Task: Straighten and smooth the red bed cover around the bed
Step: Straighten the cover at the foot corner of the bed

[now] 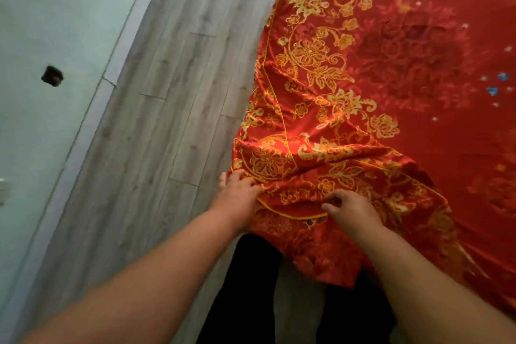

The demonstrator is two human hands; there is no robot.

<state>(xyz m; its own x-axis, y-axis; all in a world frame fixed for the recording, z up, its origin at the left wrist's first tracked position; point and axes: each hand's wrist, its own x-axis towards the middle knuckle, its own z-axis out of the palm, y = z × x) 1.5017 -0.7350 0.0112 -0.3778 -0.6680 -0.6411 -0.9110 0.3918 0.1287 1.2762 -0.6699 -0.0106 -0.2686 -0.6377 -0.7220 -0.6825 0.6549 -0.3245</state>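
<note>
The red bed cover (391, 70) with gold flower patterns and a yellow piped edge spreads over the bed on the right side of the view. Its near corner is bunched into folds and hangs down over my dark trousers. My left hand (237, 193) grips the gathered cloth at that corner's left edge. A little to the right, my right hand (351, 208) pinches a fold of the same corner, fingers curled into the fabric. The cover's far part lies fairly flat, with soft creases running toward the corner.
Grey wood-plank floor (173, 98) runs along the bed's left side. A pale wall (42, 22) with a white skirting board borders it on the left, and a small dark hole (52, 76) shows in the wall.
</note>
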